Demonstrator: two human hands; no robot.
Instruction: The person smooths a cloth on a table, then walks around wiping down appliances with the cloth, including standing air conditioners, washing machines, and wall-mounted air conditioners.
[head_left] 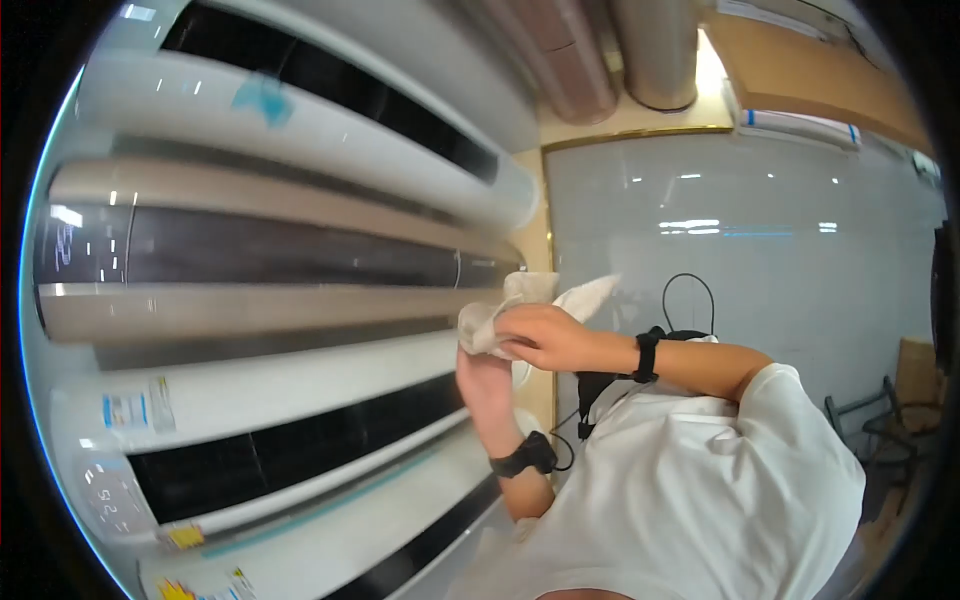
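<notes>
A pale cloth (530, 288) is bunched between my two hands, with loose ends sticking out past them. My right hand (545, 335) comes in from the right, its fingers closed on the cloth. Below it, my left hand (485, 388) reaches up into the cloth, which covers its fingers, so their shape is hidden. The hands are close together, near the ends of the long appliance panels. Each wrist wears a black band.
Long white panels (310, 390) and a brown-grey unit (300, 250) fill the left side. Rounded columns (655, 50) stand at the top, by a gold-edged platform (640, 133). Grey floor (750, 210) lies at the right, with a black chair frame (880, 425) and a box (918, 370).
</notes>
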